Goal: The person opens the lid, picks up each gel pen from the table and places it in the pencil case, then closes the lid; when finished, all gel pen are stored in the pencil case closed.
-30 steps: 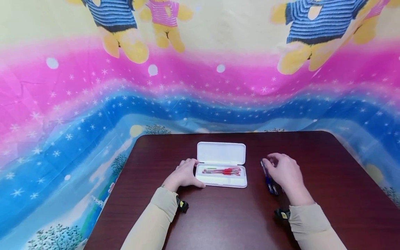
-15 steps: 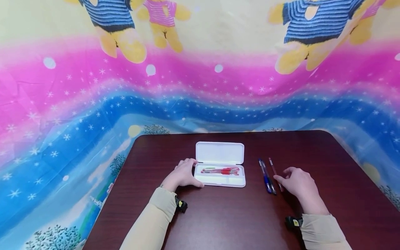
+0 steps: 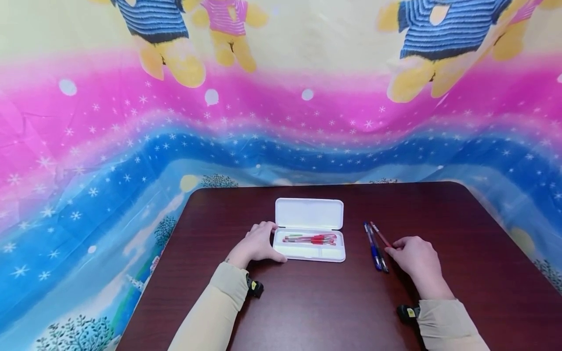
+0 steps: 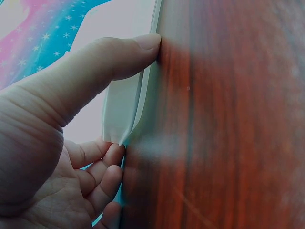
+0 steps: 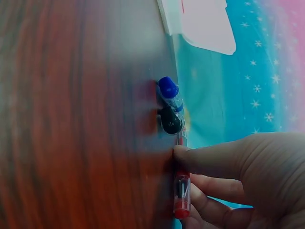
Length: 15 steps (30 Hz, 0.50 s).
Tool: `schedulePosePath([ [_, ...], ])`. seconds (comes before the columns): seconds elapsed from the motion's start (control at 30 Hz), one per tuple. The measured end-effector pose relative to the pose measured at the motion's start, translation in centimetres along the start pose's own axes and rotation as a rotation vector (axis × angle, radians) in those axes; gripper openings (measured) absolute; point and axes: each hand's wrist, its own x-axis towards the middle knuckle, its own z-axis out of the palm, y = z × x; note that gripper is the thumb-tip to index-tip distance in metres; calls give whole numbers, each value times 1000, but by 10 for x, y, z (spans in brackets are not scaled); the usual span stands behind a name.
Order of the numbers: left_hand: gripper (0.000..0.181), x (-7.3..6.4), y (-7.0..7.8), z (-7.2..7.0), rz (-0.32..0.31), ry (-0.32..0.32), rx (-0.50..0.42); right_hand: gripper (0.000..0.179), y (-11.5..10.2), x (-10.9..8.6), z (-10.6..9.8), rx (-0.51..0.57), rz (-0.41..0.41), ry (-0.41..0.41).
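Observation:
An open white pencil case [image 3: 298,253] lies on the table, its lid [image 3: 309,213] folded back. Several red pens [image 3: 317,240] rest in its rear compartment, with a bit of green at their left. My left hand [image 3: 256,243] holds the case's left end, thumb [image 4: 138,45] along the front edge and fingers at the end wall. Between thumb and fingers my right hand [image 3: 417,256] pinches a red pen [image 5: 182,198]. Just left of that pen, a blue pen [image 3: 372,247] and a black pen [image 3: 381,257] lie side by side, their caps toward me.
The dark reddish-brown table [image 3: 316,307] has rounded far corners. A patterned cloth [image 3: 272,112] hangs behind and around it. Black wrist cameras [image 3: 254,287] are strapped at both sleeves.
My right hand drew back from the pens, which spread apart, the red one on the right. Now it pinches the red pen, its far end swung left toward the others. My left hand stays put.

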Motion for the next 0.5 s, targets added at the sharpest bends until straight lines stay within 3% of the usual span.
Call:
schedulePosePath([
  [0.2,103,1,-1,1,-8,-5,9,31,1,0,-3,-7,4,2],
  [0.37,102,1,0,1,-6,-11,9,31,-4,-2,-10,2,-43,80],
  [0.5,102,1,0,1,-8,-8,11,31,-20,-5,-14,22,-106,141],
])
